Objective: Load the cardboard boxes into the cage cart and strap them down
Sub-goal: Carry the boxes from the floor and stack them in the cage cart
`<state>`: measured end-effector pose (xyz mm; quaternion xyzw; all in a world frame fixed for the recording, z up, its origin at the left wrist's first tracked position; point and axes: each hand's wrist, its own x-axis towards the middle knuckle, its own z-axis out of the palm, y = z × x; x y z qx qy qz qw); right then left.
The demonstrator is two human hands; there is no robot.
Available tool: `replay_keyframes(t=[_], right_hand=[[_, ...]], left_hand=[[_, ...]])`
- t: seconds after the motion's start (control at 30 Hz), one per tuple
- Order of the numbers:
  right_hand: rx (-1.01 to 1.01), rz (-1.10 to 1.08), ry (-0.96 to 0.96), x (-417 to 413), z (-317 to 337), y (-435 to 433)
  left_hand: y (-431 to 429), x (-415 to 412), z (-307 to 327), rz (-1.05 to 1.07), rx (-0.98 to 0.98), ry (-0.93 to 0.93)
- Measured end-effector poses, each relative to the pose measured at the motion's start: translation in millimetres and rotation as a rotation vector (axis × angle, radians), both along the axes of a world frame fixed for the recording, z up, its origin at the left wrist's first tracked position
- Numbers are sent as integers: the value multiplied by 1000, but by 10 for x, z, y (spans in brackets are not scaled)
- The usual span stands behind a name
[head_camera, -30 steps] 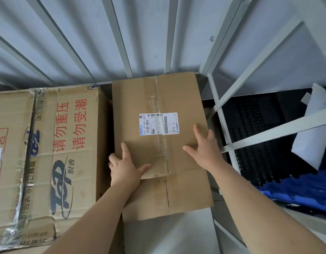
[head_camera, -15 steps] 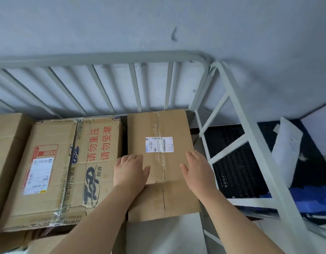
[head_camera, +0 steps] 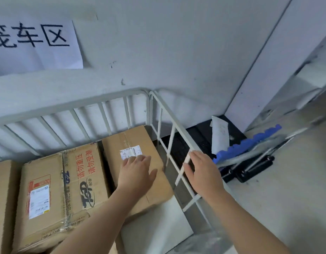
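small box: the plain cardboard box [head_camera: 145, 136] lies inside the cage cart [head_camera: 174, 125], in its far right corner. It is just beside the side rails and touches the large printed box [head_camera: 79, 173] on its left. A white shipping label [head_camera: 130, 152] is stuck on its taped top.
left side: the left grip [head_camera: 136, 174] is released — palm down on the plain cardboard box, fingers straight, fingertips at the edge of the shipping label.
right side: the right grip [head_camera: 204, 174] is released too, fingers stretched out and thumb spread, grasping nothing. It hovers at the cart's slanting side rail; whether it touches the rail cannot be told.
other boxes: the large printed box, with red characters, dark lettering and its own label, fills the middle of the cart. Another cardboard box [head_camera: 2, 198] shows at the left edge.
wall: a paper sign [head_camera: 36, 43] with large black characters hangs above the cart's back rail.
outside the cart: a black gridded panel [head_camera: 179, 145], a white sheet [head_camera: 220, 136] and a blue plastic piece [head_camera: 250, 143] — all near the corner of the room.
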<state>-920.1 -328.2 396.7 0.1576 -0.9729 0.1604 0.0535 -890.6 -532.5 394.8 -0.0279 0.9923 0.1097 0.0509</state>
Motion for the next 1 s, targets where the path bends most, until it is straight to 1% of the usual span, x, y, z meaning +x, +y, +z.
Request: replay_keyframes(t=[0.2,0.3,0.43,0.5,0.6,0.7,0.77,0.87,1.0], right_hand=[[-30,-299,18,1200,354,912],[-31,-483,-15,1809,448,1435],[-15,-704,12,2638,503,2162],[-16,-795,-23,3047,485,2523],[-59,-910,-57,3634,431,3033],[-45,-1034,-16,4135,350,3486],[-47,-1115,-16,4442,262,3809],[-90,-1215,-116,4828,75,4316],[-141,-1279,-186,5181,-216,4888]], left_hand=[[946,585,465,-295,16,30],[1551,848,581,-458,4,58],[2419,1213,621,-677,-24,54],[2863,1436,603,-777,-50,64],[3529,1789,519,-908,-36,39],[4168,2143,395,-1011,-38,21],[4595,2391,302,-1061,-44,-5],[5199,2697,139,-1116,-54,-55],[5851,2890,-117,-1148,-72,-107]])
